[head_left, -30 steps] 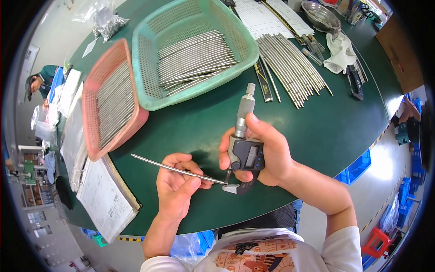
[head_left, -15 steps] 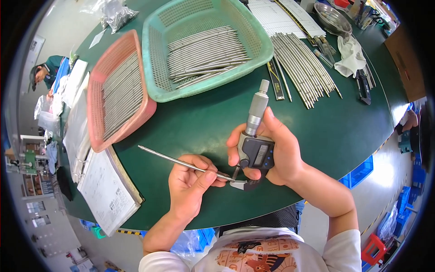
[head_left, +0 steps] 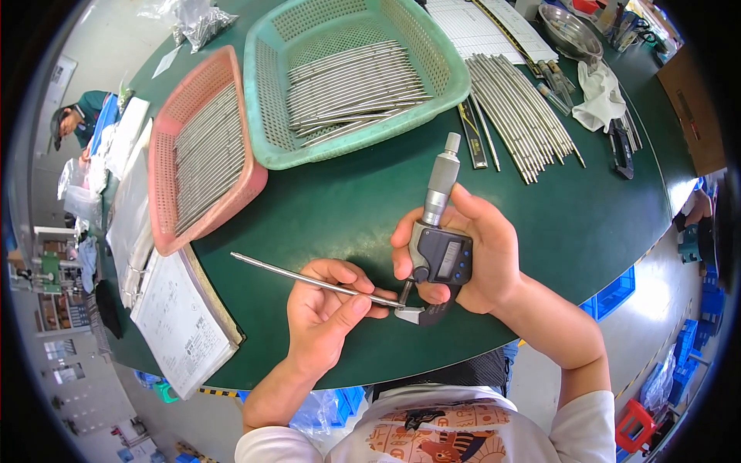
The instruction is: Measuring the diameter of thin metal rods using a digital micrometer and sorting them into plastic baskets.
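My left hand (head_left: 327, 312) pinches a thin metal rod (head_left: 285, 272) between thumb and fingers. The rod slants from upper left down to the right. Its right end sits at the jaws of a digital micrometer (head_left: 441, 251); whether the jaws touch it I cannot tell. My right hand (head_left: 488, 251) is wrapped round the micrometer's dark body, thumb up along its side, and the grey thimble points upward. Beyond my hands stand a green plastic basket (head_left: 347, 154) and a pink basket (head_left: 251, 193), both holding many similar rods. A row of loose rods (head_left: 521, 116) lies at the right.
An open binder with printed sheets (head_left: 181, 324) lies at the left edge of the green table (head_left: 332, 212). Far right are a white glove (head_left: 598, 96), a black caliper-like tool (head_left: 620, 147), a metal bowl (head_left: 570, 31) and a cardboard box (head_left: 691, 108). Another person (head_left: 81, 119) is at the far left.
The micrometer and my right hand have shifted slightly right, and the micrometer is turned a little. The rod stays pinched in my left hand, its right end still at the jaws.
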Demonstrator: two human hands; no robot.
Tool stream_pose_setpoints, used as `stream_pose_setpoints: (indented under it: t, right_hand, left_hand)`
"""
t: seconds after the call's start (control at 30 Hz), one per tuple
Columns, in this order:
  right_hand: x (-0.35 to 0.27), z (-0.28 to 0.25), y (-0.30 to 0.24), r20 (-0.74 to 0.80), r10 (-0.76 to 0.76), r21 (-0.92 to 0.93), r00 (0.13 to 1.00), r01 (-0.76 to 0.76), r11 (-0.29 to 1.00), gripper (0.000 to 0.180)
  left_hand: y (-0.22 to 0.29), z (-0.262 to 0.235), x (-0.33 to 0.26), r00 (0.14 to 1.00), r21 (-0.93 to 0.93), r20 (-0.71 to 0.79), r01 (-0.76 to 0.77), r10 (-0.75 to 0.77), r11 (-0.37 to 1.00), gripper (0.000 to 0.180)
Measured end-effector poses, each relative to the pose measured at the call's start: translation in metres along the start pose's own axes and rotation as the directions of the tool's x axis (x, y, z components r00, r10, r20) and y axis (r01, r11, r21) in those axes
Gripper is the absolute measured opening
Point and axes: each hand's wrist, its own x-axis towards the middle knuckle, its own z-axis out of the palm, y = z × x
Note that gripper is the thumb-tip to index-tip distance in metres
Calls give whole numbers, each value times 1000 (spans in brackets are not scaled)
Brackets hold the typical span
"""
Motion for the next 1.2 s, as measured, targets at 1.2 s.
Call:
stream_pose_setpoints:
  t: [1.2]
  right_hand:
    - [0, 0, -2, 1, 51, -18, 999, -51, 999, 59]
  left_hand:
    - [7, 0, 2, 993, 143, -57, 108, -101, 984, 28]
